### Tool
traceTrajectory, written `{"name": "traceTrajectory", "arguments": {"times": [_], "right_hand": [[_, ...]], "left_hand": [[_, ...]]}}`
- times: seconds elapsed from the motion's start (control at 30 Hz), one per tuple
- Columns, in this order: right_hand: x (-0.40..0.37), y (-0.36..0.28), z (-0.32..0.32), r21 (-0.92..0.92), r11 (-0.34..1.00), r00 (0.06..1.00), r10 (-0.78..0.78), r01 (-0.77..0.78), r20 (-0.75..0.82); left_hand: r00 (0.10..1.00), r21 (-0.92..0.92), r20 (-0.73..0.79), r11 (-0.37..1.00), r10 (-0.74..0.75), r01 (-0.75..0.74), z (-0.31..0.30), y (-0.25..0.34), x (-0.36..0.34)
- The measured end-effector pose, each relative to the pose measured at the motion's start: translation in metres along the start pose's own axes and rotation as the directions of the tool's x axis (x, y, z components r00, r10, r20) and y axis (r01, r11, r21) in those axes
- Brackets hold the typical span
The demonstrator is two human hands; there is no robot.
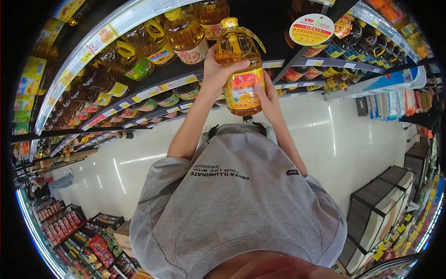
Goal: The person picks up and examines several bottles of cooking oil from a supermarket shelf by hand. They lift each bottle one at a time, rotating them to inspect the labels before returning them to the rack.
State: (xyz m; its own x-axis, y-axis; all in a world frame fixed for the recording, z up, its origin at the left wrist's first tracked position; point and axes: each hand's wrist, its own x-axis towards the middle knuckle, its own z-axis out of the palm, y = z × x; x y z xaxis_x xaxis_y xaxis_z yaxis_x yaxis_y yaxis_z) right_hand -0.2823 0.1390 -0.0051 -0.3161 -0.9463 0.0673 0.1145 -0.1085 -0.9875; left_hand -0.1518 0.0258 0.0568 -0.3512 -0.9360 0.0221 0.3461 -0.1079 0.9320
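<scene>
A large bottle of golden oil (pixel 242 90) with a yellow cap and a red and yellow label is held upright in front of the shelf. My left hand (pixel 221 69) wraps round its left side, the thumb lying across the front above the label. On the right side my right hand (pixel 269 95) presses against the lower part, thumb on the label's edge. Just left of the held bottle, another oil bottle (pixel 185 37) with a yellow cap stands on the shelf (pixel 162 72).
More oil bottles (pixel 125 58) line the shelves at the left. A round promotional sign (pixel 311 29) hangs at the upper right, near dark bottles (pixel 360 39). A framed display stand (pixel 378 209) is at the lower right, packaged goods (pixel 100 249) at the lower left.
</scene>
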Motion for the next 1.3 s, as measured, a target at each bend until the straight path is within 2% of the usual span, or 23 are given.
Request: {"name": "traceTrajectory", "arguments": {"times": [0.1,0.17,0.2,0.23,0.3,0.37,0.43,0.47,0.5,0.57,0.63,0.77,0.83,0.87,0.9,0.97,1.03,1.1,1.13,1.17,1.23,1.27,1.3], "right_hand": [[0.033,-0.001,-0.014,-0.078,0.992,0.984,-0.083,0.096,0.155],[0.060,-0.006,-0.022,-0.007,0.985,0.955,-0.166,0.173,0.246],[0.076,-0.013,-0.025,-0.033,0.973,0.931,-0.210,0.230,0.297],[0.086,-0.019,-0.026,-0.009,0.981,0.931,-0.183,0.196,0.314],[0.109,-0.020,-0.026,-0.055,0.984,0.939,-0.146,0.171,0.311],[0.139,0.001,-0.027,-0.010,0.984,0.916,-0.162,0.178,0.368],[0.160,0.021,-0.025,-0.042,0.980,0.899,-0.162,0.196,0.408],[0.164,0.019,-0.021,-0.026,0.984,0.883,-0.147,0.177,0.446],[0.171,0.025,-0.016,-0.025,0.969,0.863,-0.205,0.244,0.462],[0.175,0.031,-0.011,0.023,0.973,0.850,-0.214,0.231,0.481],[0.183,0.045,-0.002,0.028,0.986,0.867,-0.158,0.164,0.473],[0.189,0.064,0.006,0.020,0.984,0.864,-0.164,0.176,0.476],[0.189,0.048,0.006,0.019,0.991,0.844,-0.122,0.131,0.522],[0.189,0.054,0.006,0.003,0.995,0.840,-0.085,0.098,0.536],[0.192,0.053,0.007,-0.014,0.997,0.834,-0.060,0.080,0.548],[0.193,0.058,0.005,-0.073,0.997,0.838,0.010,0.035,0.545],[0.189,0.046,0.009,-0.064,0.995,0.839,-0.024,0.070,0.543],[0.185,0.033,0.008,-0.164,0.980,0.844,-0.010,0.116,0.536],[0.184,0.031,0.010,-0.106,0.987,0.844,-0.048,0.123,0.534],[0.182,0.031,0.010,-0.116,0.971,0.850,-0.122,0.209,0.512],[0.180,0.024,0.007,-0.165,0.966,0.848,-0.085,0.198,0.522],[0.179,0.024,0.006,-0.155,0.960,0.846,-0.123,0.234,0.519],[0.188,0.054,0.005,-0.209,0.804,0.737,-0.362,0.557,0.570]], "left_hand": [[0.997,0.059,-0.003,0.995,0.082,-0.081,0.003,-0.004,0.018],[0.918,0.128,0.174,0.916,0.358,-0.381,0.005,-0.005,0.029],[0.900,0.152,0.232,0.900,0.370,-0.409,0.007,0.002,0.033],[0.899,0.160,0.218,0.895,0.380,-0.417,0.006,0.003,0.040],[0.849,0.275,0.287,0.811,0.443,-0.516,0.006,0.007,0.053],[0.867,0.295,0.271,0.822,0.417,-0.487,0.007,0.013,0.056],[0.884,0.561,0.252,0.685,0.393,-0.465,0.004,0.017,0.057],[0.868,0.628,0.244,0.611,0.432,-0.481,-0.004,0.006,0.065],[0.864,0.638,0.240,0.600,0.442,-0.483,-0.009,0.003,0.068],[0.901,0.606,0.181,0.677,0.394,-0.418,-0.016,0.001,0.070],[0.909,0.625,0.117,0.682,0.400,-0.380,-0.016,0.001,0.067],[0.959,0.647,0.003,0.730,0.284,-0.218,-0.024,-0.009,0.068],[0.928,0.765,-0.049,0.611,0.370,-0.203,-0.021,-0.015,0.068],[0.963,0.671,-0.107,0.732,0.249,-0.114,-0.013,-0.008,0.065],[0.933,0.727,-0.079,0.661,0.352,-0.188,-0.015,-0.015,0.067],[0.930,0.697,-0.093,0.690,0.356,-0.195,-0.014,-0.019,0.062],[0.873,0.894,-0.081,0.422,0.481,-0.150,0.010,0.002,0.044],[0.816,0.897,-0.013,0.368,0.578,-0.246,0.012,0.004,0.040],[0.750,0.921,0.055,0.257,0.659,-0.293,0.013,0.006,0.039],[0.669,0.944,0.059,0.177,0.741,-0.280,0.017,0.010,0.039],[0.606,0.942,0.091,0.128,0.790,-0.309,0.035,0.035,0.033],[0.580,0.910,0.275,-0.012,0.766,-0.415,0.046,0.046,0.027],[0.530,0.844,0.452,-0.153,0.717,-0.514,0.056,0.062,0.022]]}}
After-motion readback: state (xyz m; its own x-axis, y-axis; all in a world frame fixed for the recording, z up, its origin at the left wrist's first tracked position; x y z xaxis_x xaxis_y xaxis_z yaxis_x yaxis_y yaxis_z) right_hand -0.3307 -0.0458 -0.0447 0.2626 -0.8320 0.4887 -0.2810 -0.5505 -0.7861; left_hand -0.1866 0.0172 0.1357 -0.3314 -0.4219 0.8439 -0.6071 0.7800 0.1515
